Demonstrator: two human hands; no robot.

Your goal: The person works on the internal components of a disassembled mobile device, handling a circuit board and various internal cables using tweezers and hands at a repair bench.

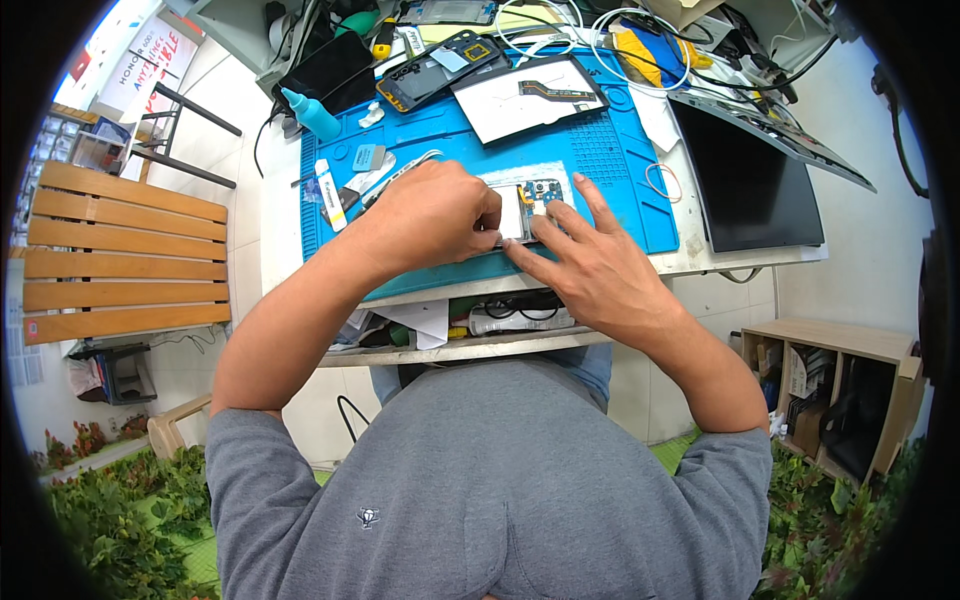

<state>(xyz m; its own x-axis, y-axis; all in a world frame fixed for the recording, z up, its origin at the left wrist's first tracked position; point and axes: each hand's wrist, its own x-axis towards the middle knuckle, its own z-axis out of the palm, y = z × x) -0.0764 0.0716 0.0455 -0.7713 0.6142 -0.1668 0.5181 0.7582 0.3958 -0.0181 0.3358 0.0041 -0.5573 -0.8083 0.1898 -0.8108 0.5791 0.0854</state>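
An opened smartphone point(543, 188) lies on the blue repair mat point(620, 170), its circuit board and a pale battery area facing up. My left hand point(440, 212) is closed in a pinch at the phone's left lower edge; whatever its fingertips hold is hidden. From the right, my right hand point(600, 262) reaches over with fingers spread, the fingertips resting on the phone's board and near edge. Just beyond the phone is a black-edged white panel point(510, 112) with a flex cable point(555, 92) on it.
A light-blue bottle point(314, 115), a white-and-yellow tube point(329, 190) and small tools lie left. Behind sit a dark phone frame point(440, 72) and tangled white cables point(640, 45). A dark screen point(755, 180) stands right. Below the tabletop, a cluttered shelf point(440, 353) runs along the front.
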